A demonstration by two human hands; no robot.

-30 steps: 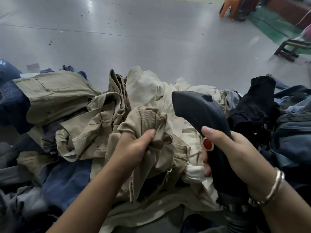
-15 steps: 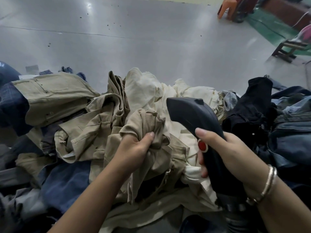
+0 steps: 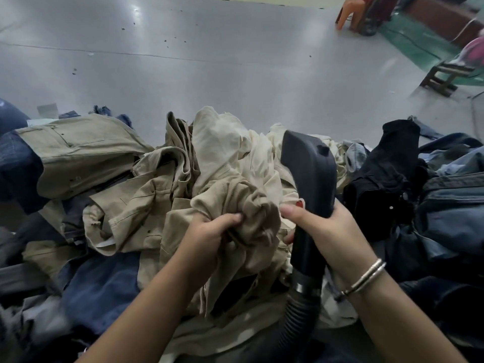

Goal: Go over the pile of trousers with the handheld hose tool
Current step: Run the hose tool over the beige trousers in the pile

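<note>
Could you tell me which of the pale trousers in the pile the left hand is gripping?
The bunched tan pair beside the black hose tool; the left hand grips it, while the other khaki pairs lie untouched.

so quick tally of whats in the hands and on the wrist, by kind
handheld hose tool, in the right hand: 1
khaki trousers, bunched in the left hand: 1
metal bangles, right wrist: 2
total: 4

hose [image 3: 298, 318] runs off bottom edge; red button [image 3: 299, 204] mostly behind right hand [image 3: 324, 231] thumb; chair [image 3: 351, 11] cut by top edge; tool mouth unseen
</note>
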